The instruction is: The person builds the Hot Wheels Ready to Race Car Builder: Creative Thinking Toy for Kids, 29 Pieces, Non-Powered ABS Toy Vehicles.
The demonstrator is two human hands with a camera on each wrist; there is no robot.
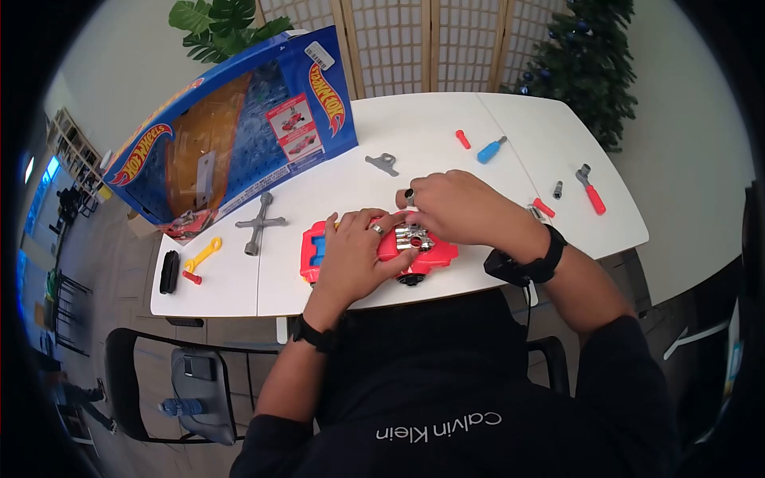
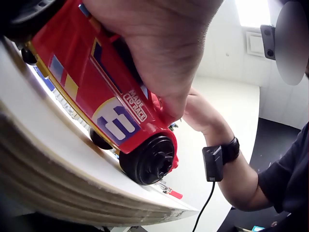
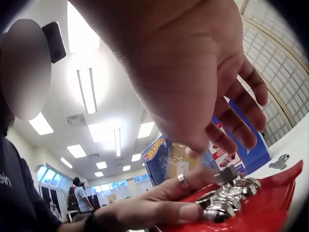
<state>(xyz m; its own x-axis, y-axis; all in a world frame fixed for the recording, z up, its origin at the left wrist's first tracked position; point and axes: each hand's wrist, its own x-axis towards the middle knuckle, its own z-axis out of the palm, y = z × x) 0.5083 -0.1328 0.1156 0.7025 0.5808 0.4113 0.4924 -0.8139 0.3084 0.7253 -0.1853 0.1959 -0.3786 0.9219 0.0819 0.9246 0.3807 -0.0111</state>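
A red toy race car (image 1: 446, 256) with black wheels and a chrome engine (image 1: 414, 237) lies near the table's front edge. My left hand (image 1: 355, 259) grips the car from above, thumb near the engine and fingers over the body. A grey nut-like piece (image 3: 226, 175) sits at the engine, right by the left fingers in the right wrist view. My right hand (image 1: 454, 207) hovers over the far side of the car. Its fingers (image 3: 241, 133) are loosely bent, with nothing seen between them. The car's side bears a number 3 sticker (image 2: 116, 123) in the left wrist view.
A large Hot Wheels box (image 1: 239, 131) stands at the back left. Around the car lie a grey cross wrench (image 1: 259, 223), yellow wrench (image 1: 203, 255), grey bracket (image 1: 384, 164), blue screwdriver (image 1: 490, 150), red-handled tool (image 1: 591, 191), and red bolts (image 1: 462, 139).
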